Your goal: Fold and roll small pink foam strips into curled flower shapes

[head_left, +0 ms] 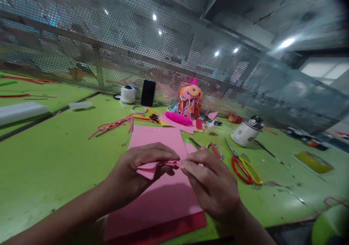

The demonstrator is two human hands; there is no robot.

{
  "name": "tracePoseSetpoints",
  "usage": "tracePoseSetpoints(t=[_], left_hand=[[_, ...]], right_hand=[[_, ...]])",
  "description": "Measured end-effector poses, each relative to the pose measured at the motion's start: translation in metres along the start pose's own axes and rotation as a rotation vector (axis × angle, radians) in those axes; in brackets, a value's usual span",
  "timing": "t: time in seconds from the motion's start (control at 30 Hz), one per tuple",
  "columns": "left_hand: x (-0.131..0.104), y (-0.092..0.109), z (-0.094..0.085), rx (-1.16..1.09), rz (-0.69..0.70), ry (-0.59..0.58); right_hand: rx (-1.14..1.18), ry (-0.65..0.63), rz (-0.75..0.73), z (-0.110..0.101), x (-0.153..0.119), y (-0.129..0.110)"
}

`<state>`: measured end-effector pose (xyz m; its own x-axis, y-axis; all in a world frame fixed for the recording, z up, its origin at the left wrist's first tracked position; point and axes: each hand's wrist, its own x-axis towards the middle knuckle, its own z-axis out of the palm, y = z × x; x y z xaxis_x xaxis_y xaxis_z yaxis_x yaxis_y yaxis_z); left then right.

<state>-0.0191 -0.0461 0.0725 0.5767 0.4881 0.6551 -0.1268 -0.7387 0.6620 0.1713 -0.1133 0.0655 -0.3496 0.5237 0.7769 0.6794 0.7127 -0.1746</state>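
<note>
My left hand is closed round a folded piece of pink paper, thumb below and fingers above. At the paper's right end, my right hand pinches its edge between thumb and fingertips. The piece looks pleated along the middle, though fingers cover part of it. Both hands are above large pink sheets, which lie over a darker red sheet on the green table.
Right of the hands lie scissors with red and yellow handles and a tape roll. Farther back are a white cup, a pink bundle, a fringed paper figure, a phone and pink cords.
</note>
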Motion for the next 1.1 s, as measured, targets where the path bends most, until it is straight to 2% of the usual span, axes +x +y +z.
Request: tracePoseSetpoints(t=[0.4,0.53,0.7,0.97,1.1], left_hand=[[0.0001,-0.0015,0.0014,-0.006,-0.035,-0.003],[0.0000,-0.0029,0.0014,0.027,0.016,0.010],[-0.0005,-0.0063,-0.0024,0.059,0.095,-0.039],[-0.0009,-0.0057,-0.0057,0.042,0.046,-0.120],[-0.0026,-0.0077,-0.0050,0.040,0.056,-0.076]], right_hand=[[-0.010,0.007,0.026,-0.0001,0.0004,-0.0002],[0.026,-0.004,0.042,0.0001,0.0007,-0.0001],[0.086,-0.019,0.031,-0.0011,0.0012,0.0018],[0.070,-0.054,-0.010,-0.0007,-0.0013,0.0051],[0.056,-0.007,0.025,0.0031,-0.0010,0.0024]])
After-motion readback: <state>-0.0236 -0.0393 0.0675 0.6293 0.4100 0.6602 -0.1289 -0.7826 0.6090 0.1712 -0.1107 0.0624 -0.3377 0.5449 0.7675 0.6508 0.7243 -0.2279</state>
